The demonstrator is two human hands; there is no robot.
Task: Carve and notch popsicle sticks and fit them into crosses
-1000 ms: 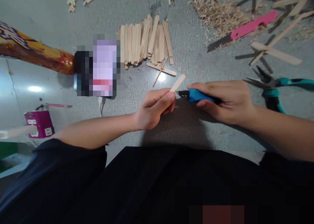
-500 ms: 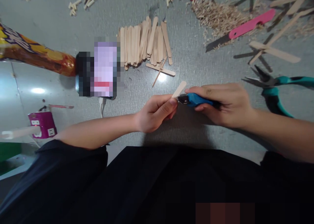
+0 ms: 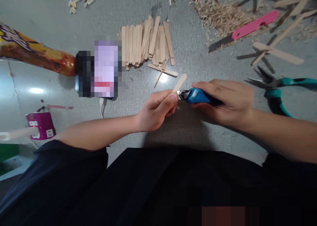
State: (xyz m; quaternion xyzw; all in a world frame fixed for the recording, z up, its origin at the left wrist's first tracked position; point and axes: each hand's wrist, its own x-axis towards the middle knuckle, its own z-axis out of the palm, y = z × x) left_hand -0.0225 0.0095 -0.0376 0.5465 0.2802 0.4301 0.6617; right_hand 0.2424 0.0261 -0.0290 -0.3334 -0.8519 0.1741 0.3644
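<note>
My left hand (image 3: 159, 109) pinches a flat wooden craft stick (image 3: 180, 82), its rounded end sticking out up and to the right past the thumb. The rest of the stick is hidden in the fingers. Wrapped round a blue utility knife (image 3: 198, 96), my right hand (image 3: 226, 100) points the blade leftward. The blade's tip is at the stick, close beside my left thumb. Just above lies a small crossed pair of sticks (image 3: 162, 70), and behind it a pile of craft sticks (image 3: 138, 44).
Teal-handled pliers (image 3: 272, 84) lie jaws open at the right, below a pink folding saw (image 3: 255, 25) and wood shavings (image 3: 220, 16). Crossed sticks (image 3: 279, 51) rest nearby. A phone (image 3: 105, 67), a brown-and-yellow bottle (image 3: 34, 49) and a purple power adapter (image 3: 41, 125) are at the left.
Both hands have risen slightly, with the craft stick. The utility knife has turned a little in my right hand, and its blade is now closer to my left thumb.
</note>
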